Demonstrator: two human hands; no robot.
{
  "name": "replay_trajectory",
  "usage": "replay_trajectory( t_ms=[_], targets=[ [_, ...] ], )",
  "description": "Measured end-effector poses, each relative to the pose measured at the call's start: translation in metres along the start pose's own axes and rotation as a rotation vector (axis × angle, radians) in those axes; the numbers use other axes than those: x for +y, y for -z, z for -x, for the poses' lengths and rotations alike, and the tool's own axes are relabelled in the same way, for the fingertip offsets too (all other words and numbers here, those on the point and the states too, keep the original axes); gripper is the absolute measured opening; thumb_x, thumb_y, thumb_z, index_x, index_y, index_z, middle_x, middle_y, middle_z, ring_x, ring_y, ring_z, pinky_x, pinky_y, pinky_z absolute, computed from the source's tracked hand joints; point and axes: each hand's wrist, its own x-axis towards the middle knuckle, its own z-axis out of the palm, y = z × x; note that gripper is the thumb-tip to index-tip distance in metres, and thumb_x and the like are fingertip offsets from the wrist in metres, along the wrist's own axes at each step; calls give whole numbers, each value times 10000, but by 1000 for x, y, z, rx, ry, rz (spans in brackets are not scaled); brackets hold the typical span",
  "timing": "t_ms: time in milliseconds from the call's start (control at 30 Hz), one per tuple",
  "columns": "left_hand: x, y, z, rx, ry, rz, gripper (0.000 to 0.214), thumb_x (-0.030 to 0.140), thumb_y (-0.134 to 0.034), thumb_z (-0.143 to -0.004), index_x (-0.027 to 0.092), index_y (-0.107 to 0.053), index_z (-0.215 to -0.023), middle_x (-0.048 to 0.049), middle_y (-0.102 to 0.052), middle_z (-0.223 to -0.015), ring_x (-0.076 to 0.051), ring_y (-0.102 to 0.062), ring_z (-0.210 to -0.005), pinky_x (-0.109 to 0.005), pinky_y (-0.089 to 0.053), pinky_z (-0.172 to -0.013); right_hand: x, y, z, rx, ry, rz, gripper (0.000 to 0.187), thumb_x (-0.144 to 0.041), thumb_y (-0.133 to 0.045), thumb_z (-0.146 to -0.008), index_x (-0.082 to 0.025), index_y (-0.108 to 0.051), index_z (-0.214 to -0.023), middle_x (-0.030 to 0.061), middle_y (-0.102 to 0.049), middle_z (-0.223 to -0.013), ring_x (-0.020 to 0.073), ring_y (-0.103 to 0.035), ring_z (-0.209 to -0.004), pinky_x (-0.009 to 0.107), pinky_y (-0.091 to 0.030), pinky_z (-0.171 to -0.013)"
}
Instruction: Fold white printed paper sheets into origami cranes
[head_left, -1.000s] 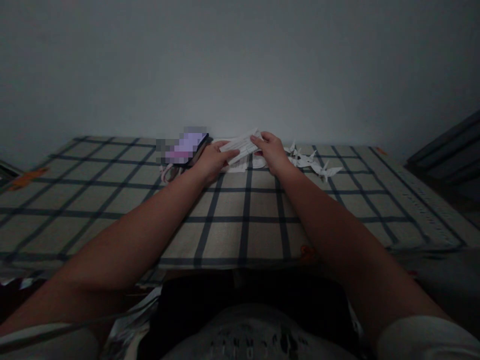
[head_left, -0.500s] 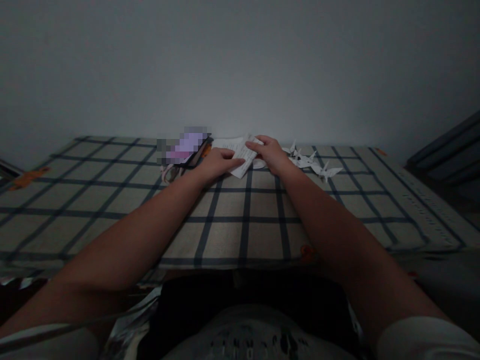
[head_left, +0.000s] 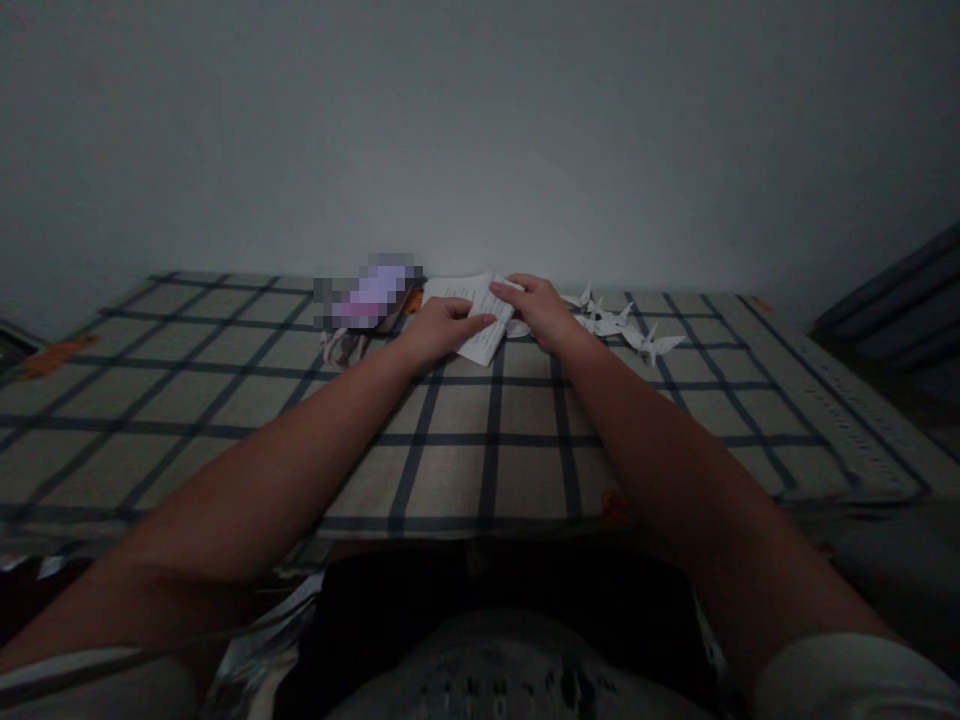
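Between my two hands is a folded piece of white paper with lines of writing or print on it. My left hand grips its left side, thumb lying across the face. From the right, my right hand pinches the upper right edge between thumb and fingers. Behind my left hand lies another printed white sheet. Several folded paper cranes rest on the cloth just right of my right hand. The fingers beneath the paper are hidden.
A blue-checked tablecloth covers the table, which meets a plain wall at the back. Left of my hands lies a purple, partly pixelated item with a pale looped cord. A dark draped shape stands at the far right.
The folded paper has turned slightly and its lower corner has shifted a little down and to the right. Both hands keep their grip, with only slight movement.
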Motion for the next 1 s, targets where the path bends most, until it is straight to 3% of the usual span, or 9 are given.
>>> replay_trajectory(
  t_ms=[433, 1000],
  targets=[
    [-2, -1, 0, 7, -58, -35, 325, 462, -806, -649, 160, -688, -674, -41, -623, -565, -172, -576, -553, -256, -348, -454, 1, 0, -1, -7, 34, -4, 353, -489, -749, -720, -183, -691, -888, 45, -706, -888, 149, -629, -763, 300, -540, -728],
    [-7, 1, -4, -7, -32, -122, 394, 539, -734, -721, 159, -670, -643, -34, -594, -556, -138, -516, -497, -253, -304, -453, 3, 1, -1, -8, 6, -31, 353, -489, -719, -758, -181, -692, -930, 49, -715, -901, 142, -644, -757, 289, -558, -712]
  ],
)
